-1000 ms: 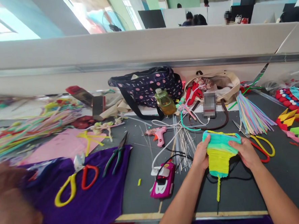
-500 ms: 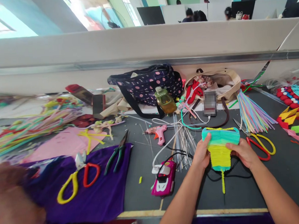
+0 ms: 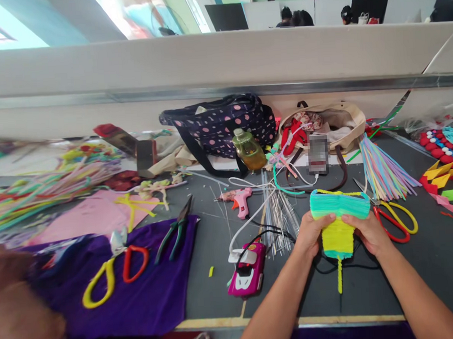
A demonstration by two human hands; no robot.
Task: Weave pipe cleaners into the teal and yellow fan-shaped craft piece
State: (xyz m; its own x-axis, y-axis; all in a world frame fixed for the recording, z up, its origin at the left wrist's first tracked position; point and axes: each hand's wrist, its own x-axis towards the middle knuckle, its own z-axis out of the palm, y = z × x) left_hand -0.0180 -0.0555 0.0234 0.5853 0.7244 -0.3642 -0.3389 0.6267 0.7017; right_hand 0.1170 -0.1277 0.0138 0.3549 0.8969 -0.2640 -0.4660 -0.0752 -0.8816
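A turquoise and yellow pipe-cleaner craft piece (image 3: 338,234) is held up between my two hands, over the front right of the table. Its wide turquoise top faces away from me, and a thin yellow stem hangs from its narrow lower end. My left hand (image 3: 311,233) grips its left side, thumb pressed on the yellow part. On the opposite side my right hand (image 3: 368,230) grips it the same way, the two thumbs close together. The fingers behind the piece are hidden. Black cord lies on the table beneath it.
Red and yellow-handled scissors (image 3: 396,220) lie right of my hands. Leftward are a magenta car-shaped device (image 3: 248,273), a pink glue gun (image 3: 239,199), pliers (image 3: 174,231) and more scissors (image 3: 115,266) on purple cloth (image 3: 150,302). Another person's blurred arm (image 3: 20,310) is at far left.
Both hands have shifted slightly right with the craft piece. My left thumb has slid down from the turquoise top to the yellow part, nearer the right thumb.
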